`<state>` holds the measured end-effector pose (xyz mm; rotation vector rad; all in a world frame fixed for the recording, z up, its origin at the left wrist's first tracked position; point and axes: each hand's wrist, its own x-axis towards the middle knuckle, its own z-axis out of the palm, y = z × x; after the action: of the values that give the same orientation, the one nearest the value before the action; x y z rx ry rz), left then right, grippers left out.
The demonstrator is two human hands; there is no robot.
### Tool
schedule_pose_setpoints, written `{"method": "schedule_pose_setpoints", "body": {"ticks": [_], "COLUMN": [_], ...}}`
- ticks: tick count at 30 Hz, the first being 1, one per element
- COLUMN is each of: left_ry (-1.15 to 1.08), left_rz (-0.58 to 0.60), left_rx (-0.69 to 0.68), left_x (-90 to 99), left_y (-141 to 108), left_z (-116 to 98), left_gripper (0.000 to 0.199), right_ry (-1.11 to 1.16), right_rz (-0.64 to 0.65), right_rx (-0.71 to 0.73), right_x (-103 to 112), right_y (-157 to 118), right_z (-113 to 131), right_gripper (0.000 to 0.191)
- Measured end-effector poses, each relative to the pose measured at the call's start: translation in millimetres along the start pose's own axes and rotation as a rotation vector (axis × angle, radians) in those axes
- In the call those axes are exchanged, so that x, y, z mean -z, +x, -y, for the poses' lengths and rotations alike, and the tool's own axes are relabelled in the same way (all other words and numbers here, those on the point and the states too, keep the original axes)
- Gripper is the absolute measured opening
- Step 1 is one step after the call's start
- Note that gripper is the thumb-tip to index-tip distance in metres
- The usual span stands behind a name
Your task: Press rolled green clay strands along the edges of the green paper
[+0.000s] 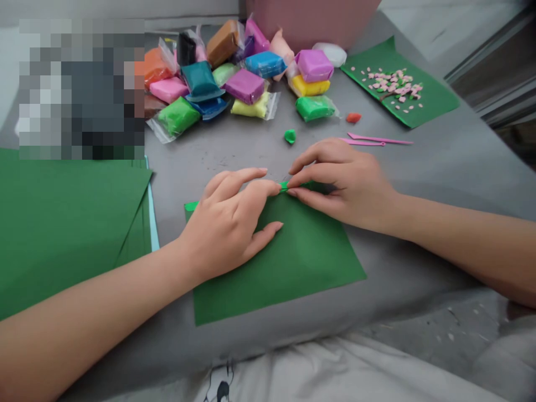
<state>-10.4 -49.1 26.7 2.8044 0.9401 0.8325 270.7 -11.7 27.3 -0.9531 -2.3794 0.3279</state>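
A sheet of dark green card (285,268) lies on the grey table before me. Along its far edge runs a bright green strip of modelling clay (284,186), partly covered by my hands. My left hand (234,215) rests over the card with fingers apart, its index fingertip touching the strip. Thumb and index finger of my right hand (347,181) are pinched on the same strip, just right of that fingertip. Beyond the hands sits a small lump of green clay (290,136). Two pink modelling tools (381,139) lie behind my right hand.
Several wrapped clay packs (245,85) in many colours are heaped at the back, before a pink container (310,22). A green card with a pink blossom tree (435,103) lies at back right, near an orange clay bit (353,118). More green sheets (71,223) are at left.
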Motion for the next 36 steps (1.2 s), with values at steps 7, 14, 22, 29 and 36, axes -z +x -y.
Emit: {"method": "schedule_pose_setpoints", "body": {"ticks": [7,14,22,29,36], "left_ry": [0.006,0.014,0.035,0.038,0.027], "left_rz": [0.05,0.011,-0.006,-0.011,-0.011], "left_rx": [0.001,-0.022,-0.031,-0.036,-0.031], "left_x": [1.6,-2.9,-3.7,-4.7,-5.6], "left_y": [1.7,1.0,0.2,0.0,-0.7], "left_z": [-0.6,0.6,1.0,1.4,1.4], "left_gripper": [0.031,0.027,0.026,0.027,0.026], "right_ry": [-0.017,-0.02,-0.02,0.03,0.065], "right_rz": [0.014,0.014,-0.044,-0.095,-0.09], "right_rx": [-0.037,0.002,-0.087,-0.104,-0.063], "right_x": [-2.6,5.8,13.6,0.7,5.7], "right_y": [0.2,-4.0,-22.4,-22.0,-22.6], "right_z": [-1.3,-6.5,-24.7,-27.1,-21.4], "right_gripper": [0.025,0.03,0.013,0.015,0.011]}}
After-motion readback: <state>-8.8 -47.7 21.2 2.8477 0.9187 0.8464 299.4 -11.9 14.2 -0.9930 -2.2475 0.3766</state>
